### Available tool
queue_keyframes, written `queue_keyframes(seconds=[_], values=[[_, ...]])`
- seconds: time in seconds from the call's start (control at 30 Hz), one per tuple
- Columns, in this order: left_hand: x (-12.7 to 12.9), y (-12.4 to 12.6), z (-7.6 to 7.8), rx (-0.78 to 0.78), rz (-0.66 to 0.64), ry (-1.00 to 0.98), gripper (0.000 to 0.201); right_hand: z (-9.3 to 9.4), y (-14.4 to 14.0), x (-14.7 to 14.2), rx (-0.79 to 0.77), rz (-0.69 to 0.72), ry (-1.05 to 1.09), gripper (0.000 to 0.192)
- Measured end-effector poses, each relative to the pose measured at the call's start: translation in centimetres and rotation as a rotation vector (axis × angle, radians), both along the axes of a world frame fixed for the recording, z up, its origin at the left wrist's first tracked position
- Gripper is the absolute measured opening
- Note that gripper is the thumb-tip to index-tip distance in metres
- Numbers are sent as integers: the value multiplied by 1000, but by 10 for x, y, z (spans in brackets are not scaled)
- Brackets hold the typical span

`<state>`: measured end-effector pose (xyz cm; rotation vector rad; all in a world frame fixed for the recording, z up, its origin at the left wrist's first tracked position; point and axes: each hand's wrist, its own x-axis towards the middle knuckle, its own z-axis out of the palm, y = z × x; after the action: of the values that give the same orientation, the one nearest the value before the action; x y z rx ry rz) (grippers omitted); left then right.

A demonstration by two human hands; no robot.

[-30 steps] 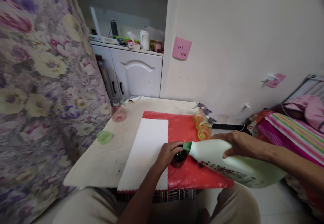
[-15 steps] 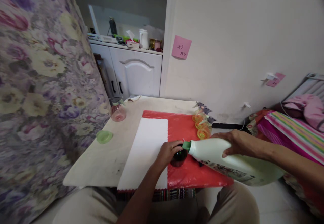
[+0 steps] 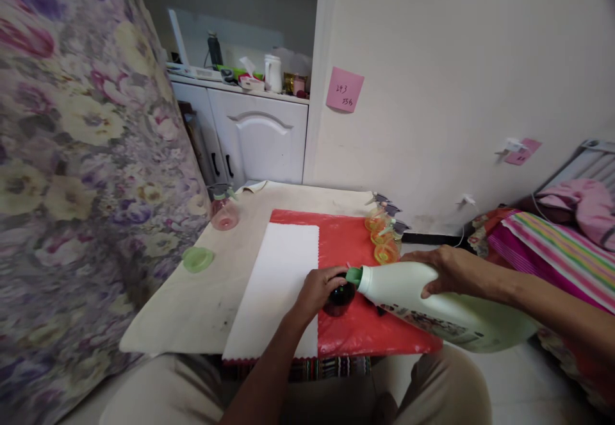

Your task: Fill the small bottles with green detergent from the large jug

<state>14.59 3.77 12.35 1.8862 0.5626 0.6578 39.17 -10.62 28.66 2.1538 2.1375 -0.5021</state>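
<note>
Tilting almost flat, a large white jug [image 3: 442, 309] is gripped from above by the right hand [image 3: 446, 271], fingers curled over its upper side near the shoulder. Its green spout [image 3: 354, 276] is brought just over the mouth of a small dark bottle [image 3: 340, 298], which seems the reason for so low an angle: the opening below is narrow, and the heavy jug hangs past the table edge, above the lap. The dark bottle stands upright on a red mat [image 3: 355, 329] and is closed round by the left hand [image 3: 319, 289], apparently so that it is kept steady under the spout. Whether liquid is running cannot be told.

A white sheet [image 3: 283, 284] lies over the mat's left part, both spread on the beige table [image 3: 192, 309], perhaps to catch drips. One jug and one dark bottle are seen. At the mat's far right corner, by the wall, three small orange bottles [image 3: 384, 239] with spray tops are grouped closely, well clear of the hands. One pink bottle [image 3: 224, 213] stands at the table's far left corner, and one green lid [image 3: 198, 259] lies apart from it on the bare tabletop. Two pink notes are stuck on the wall, the larger [image 3: 344, 90] above the table.
</note>
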Motion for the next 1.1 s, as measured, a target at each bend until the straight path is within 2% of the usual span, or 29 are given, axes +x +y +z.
queue_keyframes(seconds=[1.1], values=[[0,3,-4,-8,-23,-45,29,-1,1,3,16,19,-9,62]])
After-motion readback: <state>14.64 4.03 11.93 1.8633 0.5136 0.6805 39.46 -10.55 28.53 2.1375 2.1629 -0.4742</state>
